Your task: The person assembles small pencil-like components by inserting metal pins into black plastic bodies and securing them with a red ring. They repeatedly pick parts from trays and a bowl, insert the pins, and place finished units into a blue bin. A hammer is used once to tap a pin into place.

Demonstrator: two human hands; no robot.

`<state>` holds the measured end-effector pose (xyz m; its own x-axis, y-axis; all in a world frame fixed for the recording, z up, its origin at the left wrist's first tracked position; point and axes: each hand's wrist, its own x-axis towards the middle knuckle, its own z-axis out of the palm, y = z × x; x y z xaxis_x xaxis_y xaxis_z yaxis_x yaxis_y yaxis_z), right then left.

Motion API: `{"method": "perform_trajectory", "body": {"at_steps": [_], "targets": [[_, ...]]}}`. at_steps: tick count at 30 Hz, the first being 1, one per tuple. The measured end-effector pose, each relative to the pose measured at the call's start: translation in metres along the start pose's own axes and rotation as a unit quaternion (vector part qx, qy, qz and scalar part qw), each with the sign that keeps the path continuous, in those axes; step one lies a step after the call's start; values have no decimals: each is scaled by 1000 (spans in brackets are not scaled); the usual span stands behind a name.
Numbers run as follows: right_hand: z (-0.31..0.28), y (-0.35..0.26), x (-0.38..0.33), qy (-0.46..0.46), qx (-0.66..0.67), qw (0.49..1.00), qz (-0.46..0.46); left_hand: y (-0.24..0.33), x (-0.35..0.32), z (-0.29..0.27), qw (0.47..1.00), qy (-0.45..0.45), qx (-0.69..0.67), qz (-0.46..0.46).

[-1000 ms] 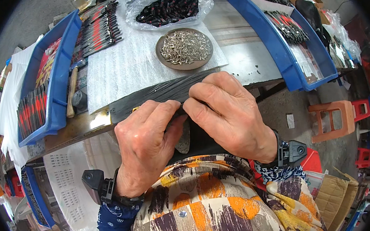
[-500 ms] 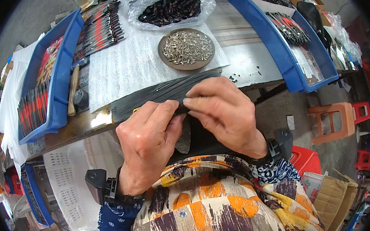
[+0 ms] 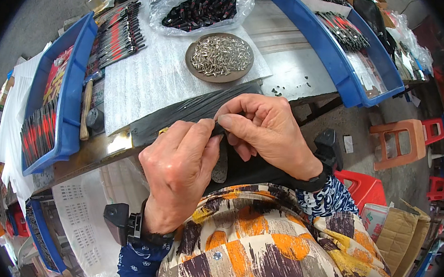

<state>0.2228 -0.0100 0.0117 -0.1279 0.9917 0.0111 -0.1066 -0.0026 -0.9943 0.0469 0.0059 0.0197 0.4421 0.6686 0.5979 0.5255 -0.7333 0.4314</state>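
My left hand (image 3: 179,169) and my right hand (image 3: 265,129) meet at the fingertips over the table's near edge. Between them they pinch a small dark part (image 3: 219,129); most of it is hidden by my fingers. A dark flat piece (image 3: 221,165) hangs below my fingers. Just beyond my hands lies a black ribbed mat (image 3: 182,115). Farther back stands a round brown dish (image 3: 219,57) heaped with small silvery metal pieces. A clear plastic bag (image 3: 202,7) of dark parts lies behind the dish.
A blue tray (image 3: 70,93) with red-and-black parts sits at the left, another blue tray (image 3: 340,59) at the right. White foam sheet (image 3: 148,74) covers the table. A wooden-handled tool (image 3: 86,108) lies beside the left tray. Orange stool (image 3: 401,141) and red stool (image 3: 363,188) stand at right.
Both hands have stayed together at the table's edge, shifting only slightly; the fingers keep working on the small dark part.
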Motion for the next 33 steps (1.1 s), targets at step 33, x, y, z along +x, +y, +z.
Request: {"method": "perform_trajectory", "body": {"at_steps": [33], "targets": [[-1, 7, 8, -18, 76, 996, 47, -6, 0, 4, 1000, 1, -7, -8]]}}
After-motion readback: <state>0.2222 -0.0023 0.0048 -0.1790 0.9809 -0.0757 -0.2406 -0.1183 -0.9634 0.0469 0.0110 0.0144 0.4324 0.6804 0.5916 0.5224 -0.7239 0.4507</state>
